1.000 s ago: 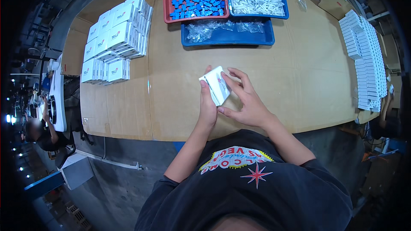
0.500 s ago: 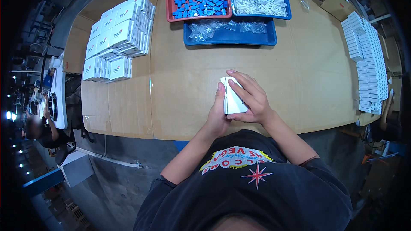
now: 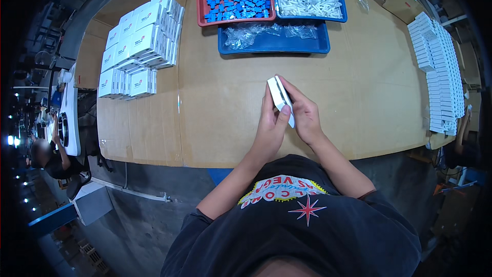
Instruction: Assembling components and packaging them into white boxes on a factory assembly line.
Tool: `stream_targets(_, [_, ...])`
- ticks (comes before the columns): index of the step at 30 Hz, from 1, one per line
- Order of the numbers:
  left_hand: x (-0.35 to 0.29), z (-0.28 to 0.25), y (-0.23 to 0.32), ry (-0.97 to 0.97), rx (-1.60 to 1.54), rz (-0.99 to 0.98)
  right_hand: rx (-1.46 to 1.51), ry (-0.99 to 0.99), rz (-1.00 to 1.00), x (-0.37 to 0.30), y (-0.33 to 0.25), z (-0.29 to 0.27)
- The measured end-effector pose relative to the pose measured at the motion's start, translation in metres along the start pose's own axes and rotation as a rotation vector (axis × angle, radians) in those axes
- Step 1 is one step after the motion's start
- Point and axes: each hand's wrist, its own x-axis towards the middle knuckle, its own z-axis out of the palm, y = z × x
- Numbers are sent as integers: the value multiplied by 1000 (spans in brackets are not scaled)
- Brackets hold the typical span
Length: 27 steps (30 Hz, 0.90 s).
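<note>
A small white carton is held above the cardboard-covered table, tilted so that a narrow side faces up. Along that side runs a dark gap, with a thin white panel or flap standing off on the right. My left hand grips the carton from the left, its thumb pressed against the near end. My right hand lies along the right side, fingers against the flap. What is inside the carton cannot be made out.
Beyond my hands stand a red tray of small blue parts, a blue tray of white sticks, and a lower blue tray with clear plastic bags. White cartons are stacked at left. Rows of white boxes line the right.
The carton has turned from showing a broad face to a narrow side, and a gap now shows. My right hand has shifted from over its top to its right side.
</note>
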Motion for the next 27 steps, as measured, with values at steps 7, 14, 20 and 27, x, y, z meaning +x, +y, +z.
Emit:
stream_targets(7, [9,-22,-12,253,-233,-192,-341,-204,-43,3,-12,-13])
stream_targets(14, [6,-18,-20,274,-354,-323,-583,-256,-219,-3,2,-11])
stream_targets(20, [5,-15,-25,347,-263,-325,-728,-166,-340,-12,16,-2])
stream_targets(27, [4,-11,-20,423,-208,-279,-765,-141,-414,-12,17,5])
